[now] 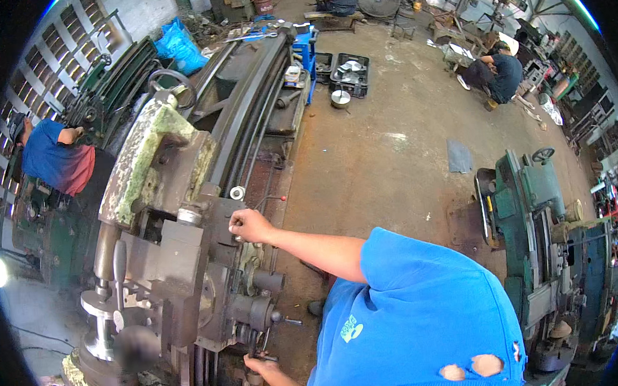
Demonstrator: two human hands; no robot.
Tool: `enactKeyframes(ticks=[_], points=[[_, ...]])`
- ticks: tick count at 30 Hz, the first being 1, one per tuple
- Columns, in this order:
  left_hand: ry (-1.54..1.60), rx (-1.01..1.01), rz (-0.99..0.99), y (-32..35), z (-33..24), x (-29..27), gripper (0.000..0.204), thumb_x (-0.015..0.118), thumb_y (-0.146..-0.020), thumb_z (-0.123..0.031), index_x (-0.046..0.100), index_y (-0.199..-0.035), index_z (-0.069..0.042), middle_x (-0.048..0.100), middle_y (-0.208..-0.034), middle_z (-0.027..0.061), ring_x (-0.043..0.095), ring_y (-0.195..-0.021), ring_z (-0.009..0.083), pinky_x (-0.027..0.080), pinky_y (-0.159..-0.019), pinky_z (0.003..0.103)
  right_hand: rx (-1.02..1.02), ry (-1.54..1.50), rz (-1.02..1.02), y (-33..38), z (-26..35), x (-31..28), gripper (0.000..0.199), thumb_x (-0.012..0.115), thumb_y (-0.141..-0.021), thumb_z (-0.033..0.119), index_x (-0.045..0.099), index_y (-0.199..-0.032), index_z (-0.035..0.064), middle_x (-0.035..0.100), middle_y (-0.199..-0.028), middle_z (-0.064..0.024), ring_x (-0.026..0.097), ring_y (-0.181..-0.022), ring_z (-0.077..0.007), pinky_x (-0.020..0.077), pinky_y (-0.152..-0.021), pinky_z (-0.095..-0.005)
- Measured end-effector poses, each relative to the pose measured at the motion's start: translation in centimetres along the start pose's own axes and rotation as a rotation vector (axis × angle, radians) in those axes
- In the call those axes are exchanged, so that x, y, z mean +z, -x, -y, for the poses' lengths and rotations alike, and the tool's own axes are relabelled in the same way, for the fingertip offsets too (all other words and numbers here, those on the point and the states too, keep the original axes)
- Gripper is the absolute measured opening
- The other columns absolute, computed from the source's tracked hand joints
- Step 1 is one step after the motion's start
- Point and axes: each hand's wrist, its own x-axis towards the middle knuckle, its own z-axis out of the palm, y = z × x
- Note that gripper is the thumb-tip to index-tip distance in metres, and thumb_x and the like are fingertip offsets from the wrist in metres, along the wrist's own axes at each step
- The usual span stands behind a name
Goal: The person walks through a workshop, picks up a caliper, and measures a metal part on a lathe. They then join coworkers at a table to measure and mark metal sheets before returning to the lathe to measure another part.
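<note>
Grey steel lathe carriage (178, 254) is dead ahead of both hands; R hand (251, 227) nearer, fingers curled at its near edge; L hand (261, 363) lower, at a small dark metal handle (272, 359). Can't tell grips. Long steel bed (236, 142) runs off past R hand; brown concrete floor (368, 168) along near edge gives elbow rm.

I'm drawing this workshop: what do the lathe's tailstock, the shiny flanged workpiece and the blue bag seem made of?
Tailstock: probably cast iron, from its chunky, rounded body, with patchy, worn green paint.
Flanged workpiece: likely steel, bare and smooth, given its bright silvery reflections; another metal is possible.
Blue bag: apparently thin plastic, slightly glossy, judging by its creases and highlights.
</note>
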Motion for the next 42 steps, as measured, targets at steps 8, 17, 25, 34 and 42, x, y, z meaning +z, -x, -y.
enactKeyframes(ticks=[8,17,25,34,42], points=[[0.132,-0.067,0.162,5.5,0.6,-0.5,0.049,0.058,-0.088,-0.06,0.054,-0.093,-0.011,0.055,-0.076,0.0045,0.05,-0.061,0.0184,0.042,-0.054,0.033,-0.07,-0.021,-0.052,0.1,-0.1,0.1,0.012,0.069,-0.077,0.013,0.067,-0.081,0.0022,0.068,-0.08,-0.0145,0.068,-0.079,-0.0285,0.0522,-0.071,-0.0389],[0.002,-0.066,0.357,5.1,2.6,0.3,0.034,0.053,-0.097,-0.023,0.059,-0.129,-0.012,0.057,-0.081,0.0023,0.052,-0.069,0.0158,0.044,-0.056,0.033,-0.028,0.064,-0.07,0.6,0.7,0.1,0.015,0.073,-0.076,0.018,0.072,-0.087,0.0073,0.071,-0.084,-0.0124,0.07,-0.079,-0.0247,0.0541,-0.074,-0.0374],[0.192,0.009,0.553,6.2,2.6,-0.4,0.028,0.063,-0.094,-0.028,0.059,-0.11,-0.006,0.055,-0.072,0.0035,0.051,-0.054,0.016,0.041,-0.046,0.032,0.067,-0.056,0.044,-0.4,0.2,0.9,0.009,0.068,-0.087,0.008,0.067,-0.088,-0.0009,0.065,-0.08,-0.0042,0.058,-0.074,-0.0113,0.0476,-0.067,-0.0252],[0.045,0.126,0.155,6.4,2.9,-0.9,0.024,0.068,-0.09,-0.021,0.059,-0.076,-0.004,0.048,-0.053,0.0001,0.041,-0.038,0.0143,0.034,-0.038,0.032,-0.336,0.349,0.232,-0.4,-0.4,0.9,0.006,0.066,-0.086,0.003,0.061,-0.086,-0.0001,0.06,-0.068,-0.0021,0.053,-0.055,-0.0085,0.0429,-0.051,-0.026],[0.312,0.059,0.322,4.4,12.0,9.7,0.021,0.068,-0.086,-0.018,0.064,-0.103,-0.006,0.065,-0.085,0.0058,0.056,-0.062,0.0183,0.044,-0.05,0.034,-0.227,0.281,0.229,-1.4,-2.8,0.8,0.012,0.066,-0.082,-0.005,0.058,-0.09,-0.0016,0.056,-0.068,-0.0018,0.053,-0.059,-0.0072,0.0526,-0.048,-0.0264]])
